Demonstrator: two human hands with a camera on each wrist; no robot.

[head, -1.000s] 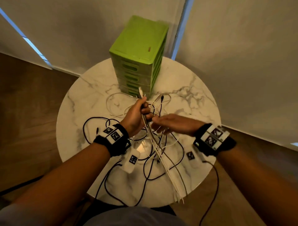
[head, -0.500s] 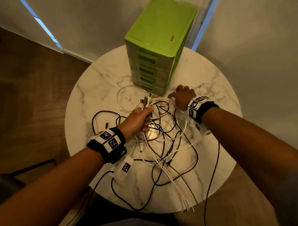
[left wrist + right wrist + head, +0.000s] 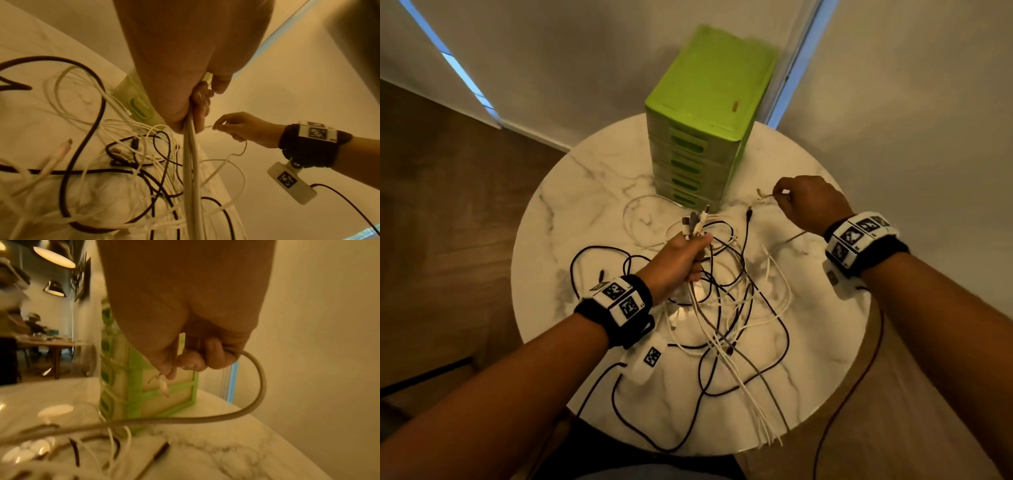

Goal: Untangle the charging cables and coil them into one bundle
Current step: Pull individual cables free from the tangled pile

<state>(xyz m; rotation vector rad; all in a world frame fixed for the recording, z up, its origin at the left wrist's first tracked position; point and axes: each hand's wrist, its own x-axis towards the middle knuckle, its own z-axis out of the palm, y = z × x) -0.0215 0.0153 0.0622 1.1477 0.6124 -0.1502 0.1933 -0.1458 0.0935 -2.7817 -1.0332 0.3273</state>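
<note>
A: One round marble worktop (image 3: 592,192) stands in a corner, pale walls behind it and wood flooring to the left. A green drawer unit (image 3: 709,116) sits at its far edge.

B: And the charging cables (image 3: 726,308)?

A: A loose tangle of black and white strands spread across the middle of the worktop, with several white ends trailing over the near edge.

B: What does the left hand (image 3: 679,260) have?

A: Its grip is closed in a fist round a bunch of cables, raised above the tangle, connector ends (image 3: 693,222) sticking up past the knuckles. In the left wrist view the gripped strands (image 3: 191,162) run straight down from the fist.

B: The right hand (image 3: 808,202)?

A: Off to the right of the drawer unit, well apart from the left. Thumb and forefinger pinch a pale braided cable (image 3: 205,419) near its plug (image 3: 163,387), the other fingers curled round it; the cable loops down and back toward the tangle.
</note>
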